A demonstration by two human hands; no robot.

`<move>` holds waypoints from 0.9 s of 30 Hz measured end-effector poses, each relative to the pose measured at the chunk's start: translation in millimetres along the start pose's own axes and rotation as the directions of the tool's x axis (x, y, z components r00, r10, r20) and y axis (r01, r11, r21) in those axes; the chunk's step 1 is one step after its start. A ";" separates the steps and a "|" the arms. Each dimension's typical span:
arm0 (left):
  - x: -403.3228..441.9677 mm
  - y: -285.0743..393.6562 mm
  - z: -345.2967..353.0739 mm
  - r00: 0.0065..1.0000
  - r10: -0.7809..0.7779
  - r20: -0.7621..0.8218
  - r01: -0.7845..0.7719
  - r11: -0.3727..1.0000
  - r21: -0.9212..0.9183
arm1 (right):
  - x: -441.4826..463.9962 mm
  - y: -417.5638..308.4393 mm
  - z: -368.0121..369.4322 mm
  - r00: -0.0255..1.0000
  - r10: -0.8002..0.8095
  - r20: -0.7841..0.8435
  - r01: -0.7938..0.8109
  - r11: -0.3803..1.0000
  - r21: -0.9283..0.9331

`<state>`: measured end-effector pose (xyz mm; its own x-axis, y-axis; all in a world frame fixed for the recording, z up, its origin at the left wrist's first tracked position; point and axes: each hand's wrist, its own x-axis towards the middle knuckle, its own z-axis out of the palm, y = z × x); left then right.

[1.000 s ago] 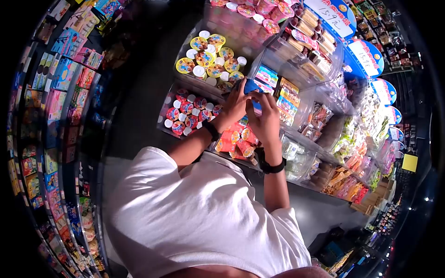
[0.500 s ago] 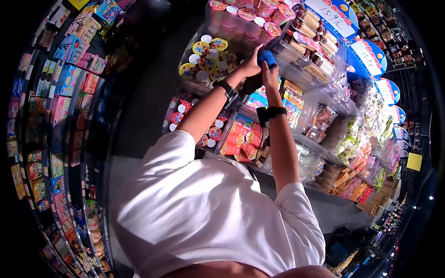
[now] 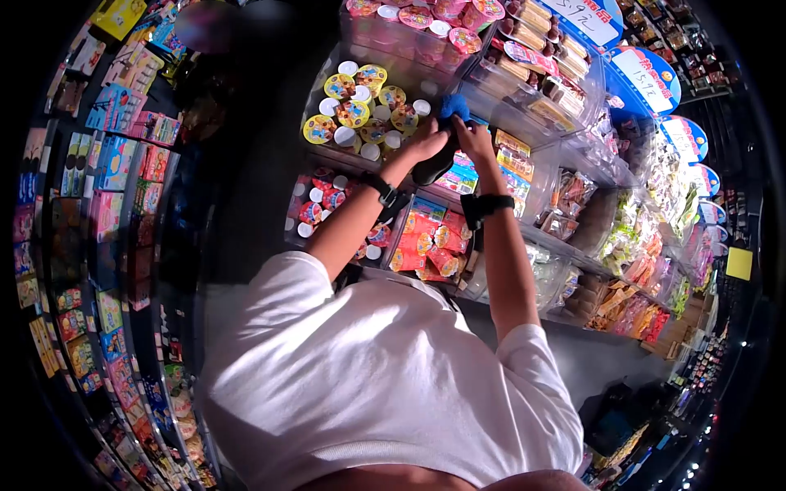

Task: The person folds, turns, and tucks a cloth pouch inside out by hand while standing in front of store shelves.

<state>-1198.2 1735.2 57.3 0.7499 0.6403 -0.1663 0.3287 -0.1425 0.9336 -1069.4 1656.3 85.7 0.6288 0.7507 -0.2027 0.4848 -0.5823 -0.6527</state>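
My left hand (image 3: 424,141) and my right hand (image 3: 475,137) are close together above the clear candy bins, fingers closed around a dark item with a fuzzy blue end (image 3: 454,106). Its blue part shows beyond my fingertips, and a rounded black part (image 3: 434,168) hangs below and between my hands. I cannot make out its exact kind. Just left of my left hand, yellow-lidded cups (image 3: 352,113) fill a bin. Below my hands lie colourful boxed packets (image 3: 460,173) and red packets (image 3: 426,245). Black bands circle both wrists.
Bins of pink-lidded cups (image 3: 416,18), wrapped sticks (image 3: 536,49) and bagged sweets (image 3: 626,254) surround my reach. Blue price signs (image 3: 647,80) stand along the right. A dark aisle floor (image 3: 246,164) separates the bins from stocked shelves (image 3: 115,164) at the left.
Both hands have come lower and nearer to my body with the blue-and-black item. My left hand has moved from beside the blue end down toward the black part. The view has shifted slightly.
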 end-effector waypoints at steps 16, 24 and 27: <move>-18.5 12.1 -8.0 0.994 0.063 -0.084 -0.060 0.998 0.037 | -50.3 -32.5 16.7 0.933 -0.205 -0.296 0.232 0.971 0.059; -90.5 -15.6 -9.2 0.996 0.091 -0.027 -0.089 0.994 0.070 | -114.4 -27.9 31.9 0.870 -0.388 -0.304 0.407 0.913 0.000; -133.2 -19.7 -8.2 0.998 0.068 -0.015 -0.068 0.998 -0.012 | -151.8 -23.6 39.8 0.887 -0.381 -0.259 0.383 0.923 -0.047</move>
<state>-1309.3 1658.9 63.7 0.7617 0.6405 -0.0981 0.2703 -0.1765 0.9465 -1200.5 1568.5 102.8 0.5308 0.8072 0.2582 0.7163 -0.2644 -0.6458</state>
